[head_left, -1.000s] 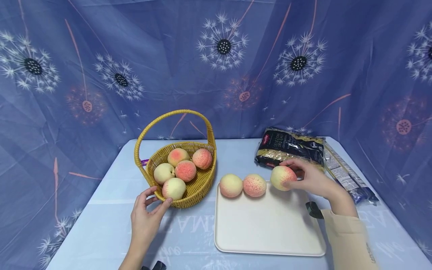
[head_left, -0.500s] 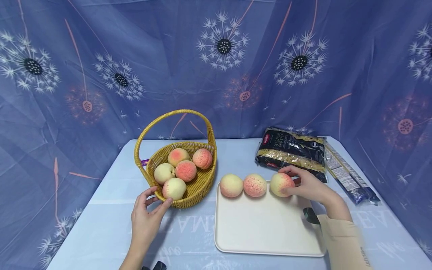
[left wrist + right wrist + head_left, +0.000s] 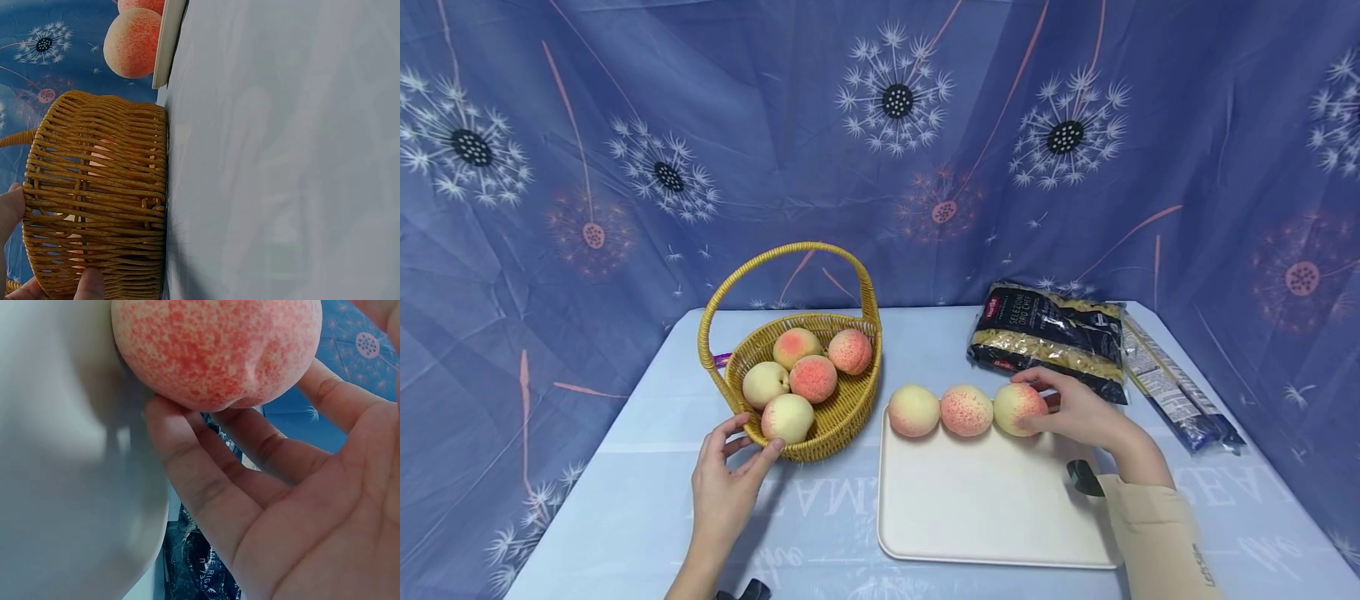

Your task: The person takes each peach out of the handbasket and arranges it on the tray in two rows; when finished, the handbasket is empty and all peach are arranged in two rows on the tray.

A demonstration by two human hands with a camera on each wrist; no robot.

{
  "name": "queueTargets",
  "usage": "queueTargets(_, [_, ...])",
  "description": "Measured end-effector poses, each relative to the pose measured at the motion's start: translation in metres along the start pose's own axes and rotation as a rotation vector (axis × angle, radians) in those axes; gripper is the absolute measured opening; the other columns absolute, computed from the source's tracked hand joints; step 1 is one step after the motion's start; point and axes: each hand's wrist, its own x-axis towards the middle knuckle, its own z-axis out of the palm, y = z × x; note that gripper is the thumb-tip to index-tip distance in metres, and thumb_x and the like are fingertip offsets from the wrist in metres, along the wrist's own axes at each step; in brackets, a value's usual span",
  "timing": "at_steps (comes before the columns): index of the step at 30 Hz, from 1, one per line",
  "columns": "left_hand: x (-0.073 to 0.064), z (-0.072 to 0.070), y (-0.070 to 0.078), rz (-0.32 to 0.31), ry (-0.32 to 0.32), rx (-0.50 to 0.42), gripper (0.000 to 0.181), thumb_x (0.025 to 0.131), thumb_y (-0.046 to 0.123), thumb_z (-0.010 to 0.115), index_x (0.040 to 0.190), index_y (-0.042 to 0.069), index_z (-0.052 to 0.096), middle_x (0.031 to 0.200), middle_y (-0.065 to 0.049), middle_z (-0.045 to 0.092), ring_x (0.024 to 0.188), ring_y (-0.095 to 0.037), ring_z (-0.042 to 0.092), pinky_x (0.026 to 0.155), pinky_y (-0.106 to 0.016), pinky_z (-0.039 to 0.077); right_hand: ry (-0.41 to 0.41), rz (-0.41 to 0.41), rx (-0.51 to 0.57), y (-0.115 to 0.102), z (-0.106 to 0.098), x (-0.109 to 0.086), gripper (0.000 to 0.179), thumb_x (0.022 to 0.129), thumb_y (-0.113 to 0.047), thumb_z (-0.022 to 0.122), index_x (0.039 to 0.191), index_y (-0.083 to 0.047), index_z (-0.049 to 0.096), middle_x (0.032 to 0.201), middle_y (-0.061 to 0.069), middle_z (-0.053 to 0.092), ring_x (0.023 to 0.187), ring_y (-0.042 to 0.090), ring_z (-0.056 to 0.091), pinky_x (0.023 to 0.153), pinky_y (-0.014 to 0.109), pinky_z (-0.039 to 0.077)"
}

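My right hand (image 3: 1086, 414) holds a yellow-and-pink peach (image 3: 1018, 409) at the tray's far edge, thumb on the near side and fingers behind. In the right wrist view the fingertips touch the underside of this speckled peach (image 3: 215, 347). To its left in a row sit a speckled peach (image 3: 967, 410) and a paler peach (image 3: 913, 410), on the off-white tray (image 3: 992, 508). My left hand (image 3: 730, 475) grips the near-left rim of a yellow wicker basket (image 3: 842, 429). Several peaches lie inside, including a pale peach (image 3: 787, 418) by the thumb. The left wrist view shows fingertips against the woven wall (image 3: 100, 200).
Behind the tray lies a black pasta bag (image 3: 1048, 337), with long clear-and-blue packets (image 3: 1180, 387) to its right. The basket's tall handle (image 3: 790, 248) arches above it. A purple item (image 3: 722, 361) shows behind the basket. A blue dandelion-print curtain (image 3: 940, 125) closes off the back.
My right hand has lowered the peach and moved it left, close beside the middle peach. The left hand and basket stay in place.
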Motion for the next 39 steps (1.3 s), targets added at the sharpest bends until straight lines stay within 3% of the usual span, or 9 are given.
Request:
queueTargets(8, [0.0001,-0.0002,0.0001,0.002,-0.002,-0.002,0.061,0.091,0.023,0.090,0.141,0.007,0.061,0.139,-0.010,0.058,0.110,0.002,0.059,0.081,-0.006,0.059,0.004,0.003,0.005,-0.0001,-0.0004,0.0003,0.060,0.092,-0.025,0.086,0.144,-0.010,0.059,0.135,0.019,0.066,0.116,0.031,0.070,0.097,0.037,0.062])
queueTargets(15, [-0.0006,0.0000,-0.0008,-0.003,-0.009,0.012,0.062,0.091,0.024,0.090,0.143,0.007,0.060,0.140,-0.012,0.058,0.109,0.004,0.058,0.080,-0.005,0.059,-0.006,-0.002,0.032,0.0007,0.0000,-0.0019,0.066,0.094,-0.025,0.085,0.149,-0.004,0.055,0.138,0.022,0.064,0.119,0.035,0.069,0.100,0.041,0.062])
queueTargets(30, [-0.0007,0.0002,-0.0001,-0.004,-0.001,0.013,0.061,0.091,0.023,0.090,0.141,0.007,0.061,0.139,-0.010,0.059,0.110,0.004,0.059,0.081,-0.005,0.059,0.000,0.009,0.012,0.0010,-0.0020,-0.0021,0.058,0.092,-0.027,0.087,0.142,-0.012,0.061,0.132,0.014,0.067,0.119,0.029,0.066,0.099,0.036,0.062])
queueTargets(39, [-0.0001,0.0002,0.0005,-0.001,-0.003,0.012,0.060,0.091,0.023,0.090,0.141,0.007,0.061,0.139,-0.011,0.058,0.110,0.003,0.059,0.081,-0.006,0.059,0.009,-0.015,0.017,-0.0005,-0.0013,-0.0017,0.064,0.092,-0.025,0.087,0.146,-0.006,0.058,0.135,0.018,0.067,0.119,0.033,0.068,0.096,0.030,0.062])
